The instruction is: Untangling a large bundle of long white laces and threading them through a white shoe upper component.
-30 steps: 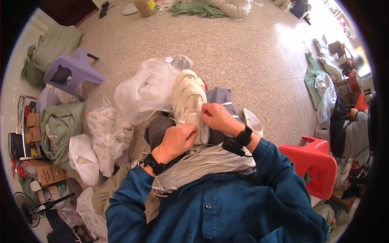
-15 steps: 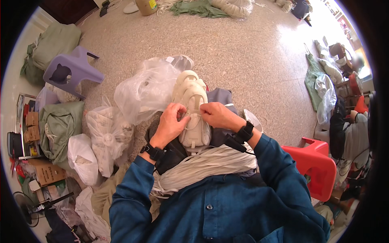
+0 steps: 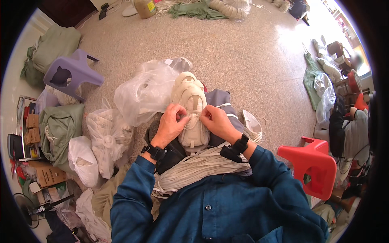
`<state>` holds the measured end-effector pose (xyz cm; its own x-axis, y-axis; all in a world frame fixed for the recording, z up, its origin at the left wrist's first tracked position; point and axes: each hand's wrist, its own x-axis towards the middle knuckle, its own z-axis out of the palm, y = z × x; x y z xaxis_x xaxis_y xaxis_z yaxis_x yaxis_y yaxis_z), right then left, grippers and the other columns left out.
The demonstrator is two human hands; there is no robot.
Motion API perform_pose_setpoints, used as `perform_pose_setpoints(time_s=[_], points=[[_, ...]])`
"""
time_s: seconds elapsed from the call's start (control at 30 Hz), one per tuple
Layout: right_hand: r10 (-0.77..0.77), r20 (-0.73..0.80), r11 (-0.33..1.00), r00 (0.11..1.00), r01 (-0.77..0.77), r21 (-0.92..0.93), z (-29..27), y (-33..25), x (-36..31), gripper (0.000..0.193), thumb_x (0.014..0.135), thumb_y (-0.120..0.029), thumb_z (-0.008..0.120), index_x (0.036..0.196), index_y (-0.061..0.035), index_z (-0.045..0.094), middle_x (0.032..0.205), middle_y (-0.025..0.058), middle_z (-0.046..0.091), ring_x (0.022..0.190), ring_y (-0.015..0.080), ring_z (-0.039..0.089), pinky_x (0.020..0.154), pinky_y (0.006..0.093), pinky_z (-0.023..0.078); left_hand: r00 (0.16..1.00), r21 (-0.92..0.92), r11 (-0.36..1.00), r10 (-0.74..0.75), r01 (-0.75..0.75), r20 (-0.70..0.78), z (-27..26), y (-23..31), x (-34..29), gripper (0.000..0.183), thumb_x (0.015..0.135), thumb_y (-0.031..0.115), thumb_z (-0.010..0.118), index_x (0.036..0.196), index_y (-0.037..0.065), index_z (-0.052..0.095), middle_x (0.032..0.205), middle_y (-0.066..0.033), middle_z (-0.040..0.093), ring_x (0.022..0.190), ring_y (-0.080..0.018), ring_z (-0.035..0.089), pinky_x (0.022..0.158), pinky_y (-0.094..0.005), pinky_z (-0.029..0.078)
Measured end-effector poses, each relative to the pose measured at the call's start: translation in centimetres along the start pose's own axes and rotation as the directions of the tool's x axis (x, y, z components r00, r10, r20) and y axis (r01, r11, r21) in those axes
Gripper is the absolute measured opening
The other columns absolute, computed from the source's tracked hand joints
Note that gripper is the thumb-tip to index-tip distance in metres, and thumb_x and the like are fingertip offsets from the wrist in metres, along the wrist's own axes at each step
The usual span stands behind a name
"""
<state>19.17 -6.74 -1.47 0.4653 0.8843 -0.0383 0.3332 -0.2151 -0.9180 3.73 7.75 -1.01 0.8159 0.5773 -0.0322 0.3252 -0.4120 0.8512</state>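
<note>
A cream sneaker lies before me with its heel toward me, in line with several similar cream shoes stretching away. My left hand is at the left side of its tongue, thumb and fingertips pinched on the shoelace. Across from it, my right hand is closed at the right side of the lacing, its fingertips also on the lace. What exactly lies between the fingertips is too small to see clearly. Close to my body, a thick bundle of pale laces spreads across my lap.
Left of the shoes sits a clear plastic bag. Further left are a purple stool, a knotted bag and a white bag. A red stool stands at the right. Another white shoe lies beyond my right forearm.
My right hand has come slightly down and left, closer to the left hand over the lacing. The right forearm has shifted inward, and the left hand has barely moved.
</note>
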Motion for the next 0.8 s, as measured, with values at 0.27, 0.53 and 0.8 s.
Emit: perform_pose_setpoints(time_s=[0.27, 0.53, 0.8], points=[[-0.096, -0.102, 0.985, 0.99, 0.08, -0.149, 2.0, 0.9, 0.8, 0.012, 0.087, -0.011, 0.066, 0.085, -0.0005, 0.06, 0.081, 0.0181, 0.065, 0.078, 0.0358, 0.064, 0.068, 0.0446, 0.05, 1.0, 0.003, 1.0, 0.004, -0.004, -0.029, 0.3, -0.1, 0.3, 0.018, 0.082, 0.01, 0.076, 0.093, 0.003, 0.063, 0.091, -0.0042, 0.059, 0.073, -0.0135, 0.057, 0.069, -0.0276, 0.051], [-0.04, -0.164, 0.989, 0.986, 0.015, -0.15, 2.4, 0.2, 0.0, 0.011, 0.088, -0.011, 0.062, 0.089, -0.0007, 0.061, 0.088, 0.0183, 0.065, 0.083, 0.0389, 0.063, 0.072, 0.0459, 0.05, 1.0, 0.009, 1.0, -0.004, 0.004, -0.012, 0.3, 0.4, 0.0, 0.018, 0.081, 0.009, 0.076, 0.094, 0.003, 0.064, 0.092, -0.0034, 0.059, 0.072, -0.0119, 0.057, 0.068, -0.0261, 0.05], [-0.142, -0.153, 0.979, 0.978, 0.116, -0.165, 2.2, -0.2, -0.1, 0.01, 0.089, -0.012, 0.063, 0.09, -0.0015, 0.061, 0.091, 0.0174, 0.064, 0.084, 0.0384, 0.064, 0.072, 0.0457, 0.051, 0.999, -0.079, 0.997, 0.017, -0.019, -0.032, 0.5, 0.2, 0.1, 0.016, 0.083, 0.006, 0.075, 0.097, 0.004, 0.068, 0.091, -0.0015, 0.058, 0.074, -0.0092, 0.055, 0.067, -0.0244, 0.049]])
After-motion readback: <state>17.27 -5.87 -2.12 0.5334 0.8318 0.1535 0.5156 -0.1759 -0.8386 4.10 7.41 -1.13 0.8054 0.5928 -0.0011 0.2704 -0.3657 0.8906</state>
